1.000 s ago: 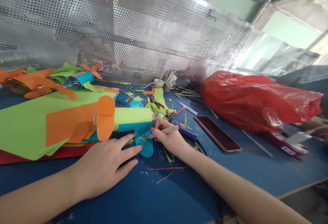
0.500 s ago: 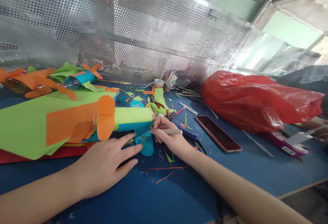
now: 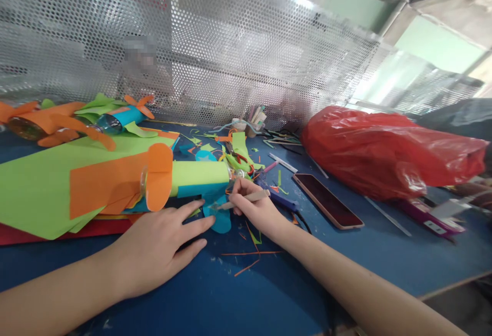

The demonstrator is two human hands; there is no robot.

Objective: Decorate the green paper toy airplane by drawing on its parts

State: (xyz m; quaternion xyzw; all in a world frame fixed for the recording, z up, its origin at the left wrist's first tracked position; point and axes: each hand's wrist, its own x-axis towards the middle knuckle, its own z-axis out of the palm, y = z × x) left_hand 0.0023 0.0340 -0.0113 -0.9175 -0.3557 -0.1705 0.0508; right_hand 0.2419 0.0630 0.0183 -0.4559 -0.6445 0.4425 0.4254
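Left hand lies flat on the blue table, fingers spread, steadying a paper-wrapped bottle plane at twelve o'clock. Right hand pinches a craft knife against its blue wing. At two o'clock: smartphone, red plastic bag.

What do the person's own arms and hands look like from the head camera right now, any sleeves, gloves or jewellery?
Both forearms are bare right to the bottom edge of the picture; no sleeve shows on either. The left hand and the right hand wear no gloves, and no ring, watch, bracelet, tape or marking can be seen on them. The fingernails look short and unpainted, as far as the picture lets one tell.
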